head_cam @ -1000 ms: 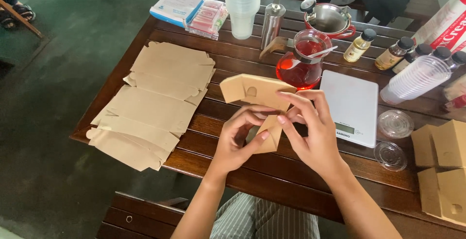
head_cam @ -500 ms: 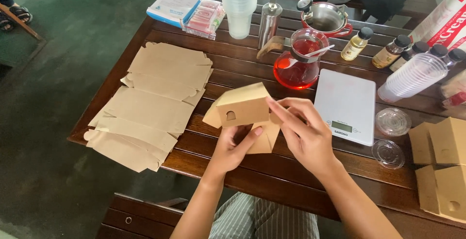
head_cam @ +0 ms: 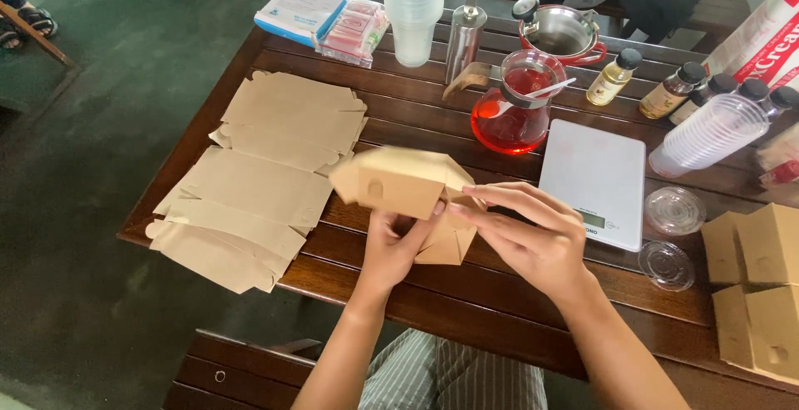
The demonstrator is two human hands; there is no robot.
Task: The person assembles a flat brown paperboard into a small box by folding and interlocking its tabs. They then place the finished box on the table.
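A brown cardboard box (head_cam: 401, 183), partly folded up, is held above the dark wooden table (head_cam: 433, 310). My left hand (head_cam: 398, 248) grips it from below, fingers under its lower flaps. My right hand (head_cam: 524, 231) holds its right side, with fingertips pressing on a flap at the box's edge. A pile of flat unfolded cardboard boxes (head_cam: 258, 177) lies on the table to the left of my hands.
A white kitchen scale (head_cam: 595, 178) lies right of my hands. Behind it stand a glass carafe of red liquid (head_cam: 509, 106), small bottles (head_cam: 666, 89) and stacked plastic cups (head_cam: 707, 135). Folded boxes (head_cam: 761, 281) sit at the right edge, clear lids (head_cam: 670, 235) beside them.
The box has gone from a nearly flat sheet to a more closed shape. Both hands turned it and shifted it slightly left while pressing its flaps in.
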